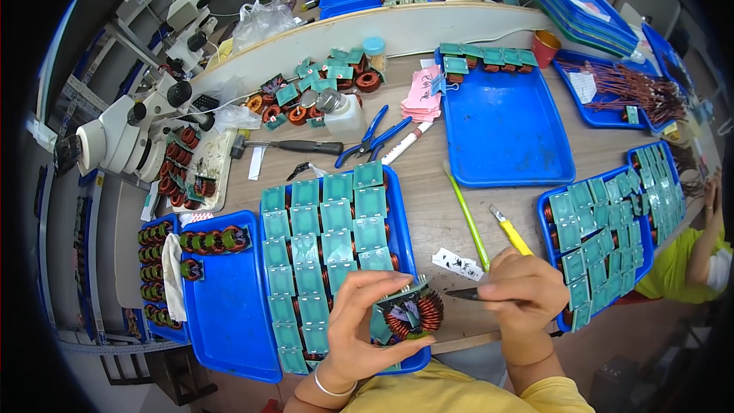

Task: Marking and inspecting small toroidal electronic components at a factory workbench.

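Observation:
My left hand [353,333] grips a toroidal coil [414,315] wound with copper wire, a small board with pins along its upper side. Pinched in my right hand [526,291] is a slim dark pointed tool, probably tweezers [463,294], its tip close to the coil's right side; I cannot tell whether they touch. Below my left hand lies a blue tray [404,248] with rows of green-topped coil pieces [336,214]. Just beyond my right hand are a yellow craft knife [511,231], a green stick-like tool [466,218] and a white paper scrap [457,263] with dark bits.
Farther off stand a blue tray [508,130], diagonal pliers [372,138], a hammer [294,146], a clear bottle [344,118] and pink paper slips [423,95]. A microscope [122,134] stands left. Another filled tray [647,256] is at right. Other people sit across and at far right.

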A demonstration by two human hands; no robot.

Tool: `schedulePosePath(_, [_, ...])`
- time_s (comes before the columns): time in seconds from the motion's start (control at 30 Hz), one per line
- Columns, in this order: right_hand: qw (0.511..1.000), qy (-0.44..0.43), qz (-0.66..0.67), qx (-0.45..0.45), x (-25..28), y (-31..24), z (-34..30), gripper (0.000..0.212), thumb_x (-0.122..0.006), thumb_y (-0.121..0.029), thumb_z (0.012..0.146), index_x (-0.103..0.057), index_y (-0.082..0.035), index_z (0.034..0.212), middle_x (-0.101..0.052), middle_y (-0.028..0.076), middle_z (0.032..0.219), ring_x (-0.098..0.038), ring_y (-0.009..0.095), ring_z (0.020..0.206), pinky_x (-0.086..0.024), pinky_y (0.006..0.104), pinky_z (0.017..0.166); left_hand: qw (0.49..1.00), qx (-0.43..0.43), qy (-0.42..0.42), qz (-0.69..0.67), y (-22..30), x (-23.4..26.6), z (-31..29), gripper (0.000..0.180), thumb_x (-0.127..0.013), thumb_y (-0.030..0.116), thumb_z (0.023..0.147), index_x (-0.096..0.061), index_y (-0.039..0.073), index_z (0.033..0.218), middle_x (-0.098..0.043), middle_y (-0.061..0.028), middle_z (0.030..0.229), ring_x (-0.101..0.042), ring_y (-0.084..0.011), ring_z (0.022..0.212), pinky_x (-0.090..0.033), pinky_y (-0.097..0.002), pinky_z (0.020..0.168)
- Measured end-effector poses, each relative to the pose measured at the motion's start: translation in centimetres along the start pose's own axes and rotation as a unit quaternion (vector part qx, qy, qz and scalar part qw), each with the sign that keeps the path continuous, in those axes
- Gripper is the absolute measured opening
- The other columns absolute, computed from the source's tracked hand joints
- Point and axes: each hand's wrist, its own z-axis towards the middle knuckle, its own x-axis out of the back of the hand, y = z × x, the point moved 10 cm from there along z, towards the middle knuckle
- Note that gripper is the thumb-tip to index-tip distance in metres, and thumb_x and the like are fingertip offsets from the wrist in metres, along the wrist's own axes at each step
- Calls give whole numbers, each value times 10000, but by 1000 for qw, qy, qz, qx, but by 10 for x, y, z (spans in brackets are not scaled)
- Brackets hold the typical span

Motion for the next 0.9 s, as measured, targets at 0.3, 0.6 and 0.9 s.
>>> schedulePosePath(0.3, [996,18,58,-69,-2,18,-6,532,-755,-197,705,-551,96,1100,-534,137,926,-613,199,769,-484,273,670,983,20,-32,-181,-10,-6,-3,678,-790,-7,604,-444,-28,1187,-459,-158,1153,-508,-291,1100,-403,-387,950])
schedulePosePath(0.6, [995,-49,4,-88,-16,18,-4,759,-802,-371,612,-499,64,1155,-461,97,917,-595,242,793,-481,343,723,964,44,-32,-261,-15,-6,-3,669,-781,-7,618,-434,-24,1190,-506,-182,1171,-488,-294,1134,-368,-408,980])
schedulePosePath(0.9, [994,-94,-26,-50,-31,8,-4,823,-839,-191,582,-431,73,1246,-514,140,1072,-538,233,950,-459,301,794,975,13,-33,-220,-9,-4,-1,650,-781,-19,608,-447,-9,1166,-500,-187,1185,-475,-284,1143,-343,-413,996])
